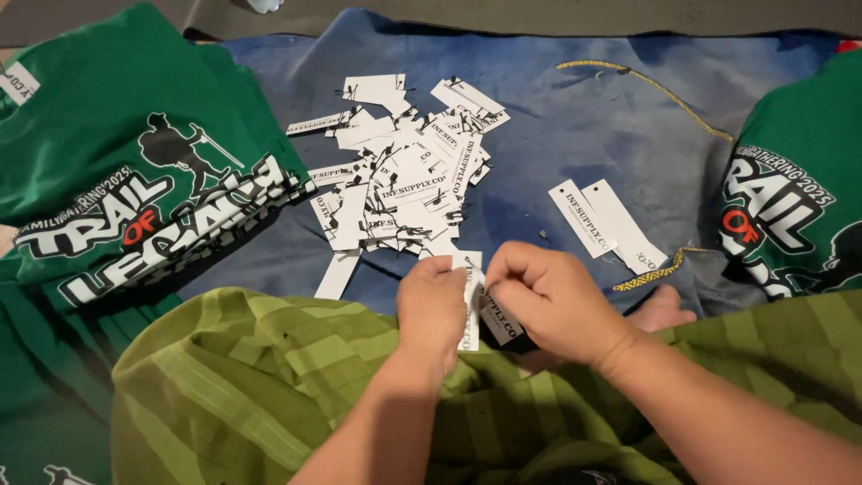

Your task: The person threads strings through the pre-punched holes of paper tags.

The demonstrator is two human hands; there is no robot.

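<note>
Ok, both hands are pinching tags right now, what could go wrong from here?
The white tag pinched between left hand and right hand may bend or tear. The loose tag pile spreads close to the green shirt stack, so tags could slip under it. The two separate tags might be overlooked.

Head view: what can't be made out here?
- White paper tag pinched between the left hand and right hand: mostly covered by the fingers, so its full shape is hidden.
- Bare foot: largely behind the right wrist and the striped green cloth.
- Right stack of green printed shirts: cut off by the frame edge.
- Pile of white paper tags: overlapping, so no count.
</note>
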